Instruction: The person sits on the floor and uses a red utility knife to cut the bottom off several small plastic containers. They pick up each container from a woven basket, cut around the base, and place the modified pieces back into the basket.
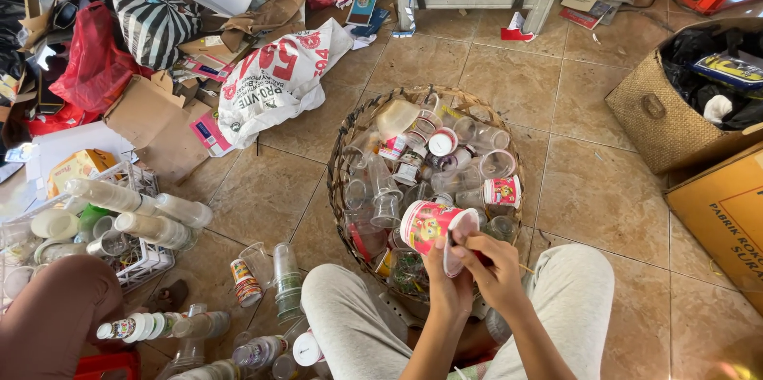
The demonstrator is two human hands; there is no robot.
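Peeling a cup over the basket.
My left hand grips a red printed cup above the wicker basket; my right hand pinches its foil lid.

Hands busy over a basket of cups

The left hand grips a pink printed cup above the wicker basket; the right hand works at its lid, perhaps with a small blade.
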